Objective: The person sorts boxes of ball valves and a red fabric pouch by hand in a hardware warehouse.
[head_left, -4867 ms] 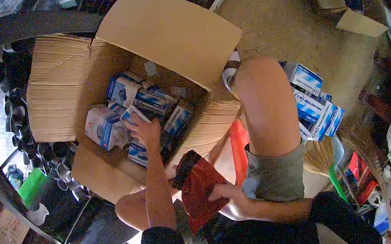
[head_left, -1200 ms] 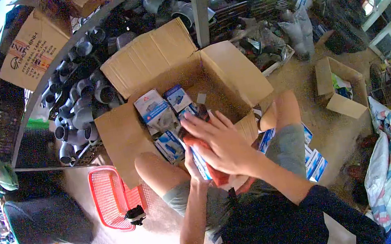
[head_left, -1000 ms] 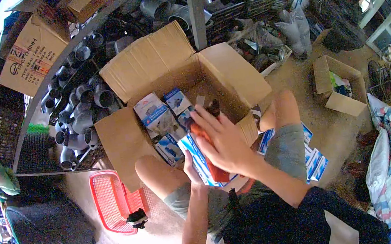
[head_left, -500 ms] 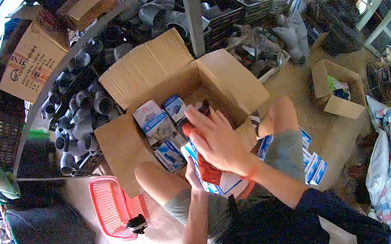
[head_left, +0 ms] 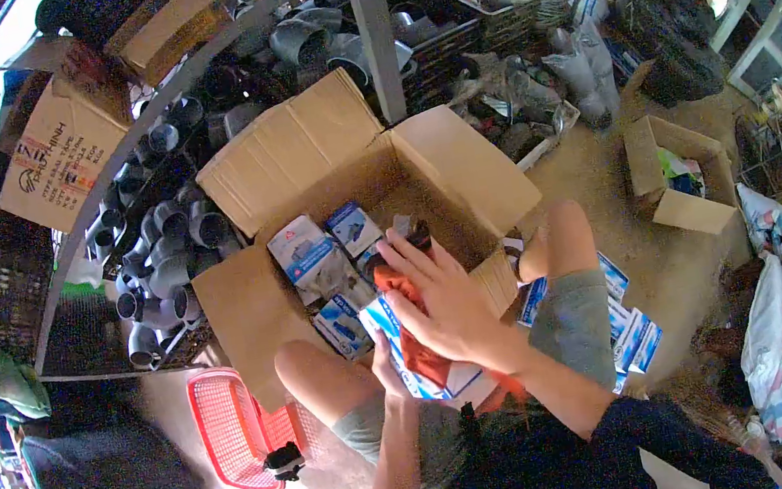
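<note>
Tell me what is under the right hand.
Under the right hand is a red cloth, on a blue and white box held by the left hand. The box face beneath the cloth is hidden.

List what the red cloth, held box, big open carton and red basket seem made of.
Red cloth: soft, matte fabric, judging by its creases; fibre unclear.
Held box: probably thin card, smooth, with crisp edges and printing.
Big open carton: matte brown corrugated cardboard, by the ridges on its flap.
Red basket: likely smooth moulded plastic, by its even lattice.
</note>
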Available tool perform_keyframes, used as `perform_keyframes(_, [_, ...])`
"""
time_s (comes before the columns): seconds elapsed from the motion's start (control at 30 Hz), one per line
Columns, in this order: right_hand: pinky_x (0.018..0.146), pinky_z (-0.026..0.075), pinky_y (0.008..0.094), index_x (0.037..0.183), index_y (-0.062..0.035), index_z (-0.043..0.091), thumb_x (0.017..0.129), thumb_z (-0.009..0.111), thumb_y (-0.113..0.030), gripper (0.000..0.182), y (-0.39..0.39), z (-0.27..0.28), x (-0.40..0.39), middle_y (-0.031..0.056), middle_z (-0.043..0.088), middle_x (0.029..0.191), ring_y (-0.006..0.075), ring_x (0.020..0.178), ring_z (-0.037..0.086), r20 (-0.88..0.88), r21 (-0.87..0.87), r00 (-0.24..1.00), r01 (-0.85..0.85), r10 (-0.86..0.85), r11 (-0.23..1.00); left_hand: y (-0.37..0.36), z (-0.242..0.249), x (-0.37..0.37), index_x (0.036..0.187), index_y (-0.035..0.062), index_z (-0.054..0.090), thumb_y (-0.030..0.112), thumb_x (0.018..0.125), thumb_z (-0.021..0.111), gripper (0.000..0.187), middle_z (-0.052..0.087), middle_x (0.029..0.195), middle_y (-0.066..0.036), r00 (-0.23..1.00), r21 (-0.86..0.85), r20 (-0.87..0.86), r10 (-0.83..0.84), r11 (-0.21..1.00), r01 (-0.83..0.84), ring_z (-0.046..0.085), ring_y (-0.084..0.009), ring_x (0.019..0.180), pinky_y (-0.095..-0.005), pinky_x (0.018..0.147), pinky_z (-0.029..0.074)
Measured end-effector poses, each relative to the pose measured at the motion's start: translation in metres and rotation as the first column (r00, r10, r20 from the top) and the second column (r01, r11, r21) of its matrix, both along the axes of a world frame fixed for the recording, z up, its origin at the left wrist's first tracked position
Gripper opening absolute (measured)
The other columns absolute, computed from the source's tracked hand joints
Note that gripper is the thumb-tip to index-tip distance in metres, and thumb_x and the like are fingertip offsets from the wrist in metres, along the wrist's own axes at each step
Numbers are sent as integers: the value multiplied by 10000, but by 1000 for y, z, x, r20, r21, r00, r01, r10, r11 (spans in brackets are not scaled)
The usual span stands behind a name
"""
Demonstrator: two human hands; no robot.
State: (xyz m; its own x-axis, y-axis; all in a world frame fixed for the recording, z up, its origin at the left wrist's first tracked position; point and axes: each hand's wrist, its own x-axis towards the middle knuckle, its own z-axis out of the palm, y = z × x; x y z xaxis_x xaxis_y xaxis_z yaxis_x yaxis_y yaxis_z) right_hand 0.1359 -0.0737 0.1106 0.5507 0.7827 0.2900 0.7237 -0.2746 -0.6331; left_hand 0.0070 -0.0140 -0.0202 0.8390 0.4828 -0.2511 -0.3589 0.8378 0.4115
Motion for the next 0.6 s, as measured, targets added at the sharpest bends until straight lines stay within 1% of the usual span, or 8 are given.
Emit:
perform_keyframes(0.13, [1114, 289, 475, 1436, 10, 373, 940, 525, -272, 591, -32, -2, -30, 199, 341, 1514, 468, 1319, 363, -120, -167, 965, -250, 232, 954, 17, -15, -8, 1424, 42, 399, 500, 1006, 357, 621, 525, 1368, -148, 988, 75, 3, 157, 985, -157, 525, -319, 1218, -449, 1073, 385])
perform_keyframes(0.3, [1100, 312, 428, 1444, 0, 367, 982, 464, -279, 549, -60, -30, -37, 221, 432, 1438, 389, 1289, 437, -406, -80, 913, -78, 39, 994, 23, 15, 3, 1419, 56, 401, 526, 983, 399, 641, 568, 1312, -153, 971, 18, -98, 216, 976, -215, 579, -333, 1145, -462, 1015, 443])
perform_keyframes(0.37, [1099, 320, 420, 1432, 17, 366, 999, 434, -301, 541, -54, -39, -16, 224, 473, 1405, 404, 1270, 450, -641, 3, 768, 33, -24, 999, 21, 4, 0, 1422, 44, 397, 527, 971, 428, 662, 568, 1310, -161, 974, 64, -158, 162, 986, -154, 582, -332, 1142, -460, 1014, 448])
perform_keyframes(0.4, [1080, 342, 367, 1420, 24, 377, 1033, 363, -360, 546, -50, -36, -6, 184, 522, 1363, 303, 1263, 479, -737, 126, 673, 38, 68, 991, 18, -3, -6, 1422, 21, 391, 520, 964, 451, 680, 560, 1318, -167, 972, 135, -206, 108, 988, -81, 575, -330, 1154, -461, 1028, 439])
perform_keyframes(0.47, [1084, 332, 336, 1448, -3, 363, 1045, 324, -411, 576, -56, -49, 10, 132, 508, 1380, 234, 1269, 472, -977, 159, 152, 70, 147, 985, 6, -2, -4, 1449, 26, 351, 507, 943, 498, 714, 512, 1374, -168, 996, 166, -85, -13, 986, 27, 514, -319, 1236, -461, 1069, 396])
perform_keyframes(0.53, [1091, 320, 302, 1462, -5, 350, 1045, 342, -400, 575, -54, -20, 18, 122, 486, 1408, 215, 1285, 459, -945, 286, -101, 213, 313, 934, -15, 20, 2, 1521, 85, 227, 492, 926, 547, 789, 411, 1462, -162, 990, 169, -62, -128, 976, 137, 391, -300, 1356, -469, 1121, 322])
perform_keyframes(0.57, [1092, 315, 289, 1464, -3, 348, 1043, 358, -390, 572, -47, -16, 24, 118, 479, 1417, 210, 1294, 453, -939, 322, -35, 255, 341, 912, -16, 5, 2, 1542, 143, 172, 444, 930, 580, 794, 429, 1444, -136, 967, -102, -65, -245, 966, 238, 418, -292, 1335, -463, 1109, 343])
perform_keyframes(0.6, [1094, 310, 276, 1465, 0, 346, 1042, 373, -380, 570, -41, -14, 26, 114, 472, 1427, 206, 1302, 446, -931, 358, 30, 290, 365, 888, -14, -11, 4, 1549, 164, 137, 444, 931, 585, 813, 425, 1444, -121, 965, 110, -126, -229, 964, 243, 424, -284, 1330, -456, 1108, 347])
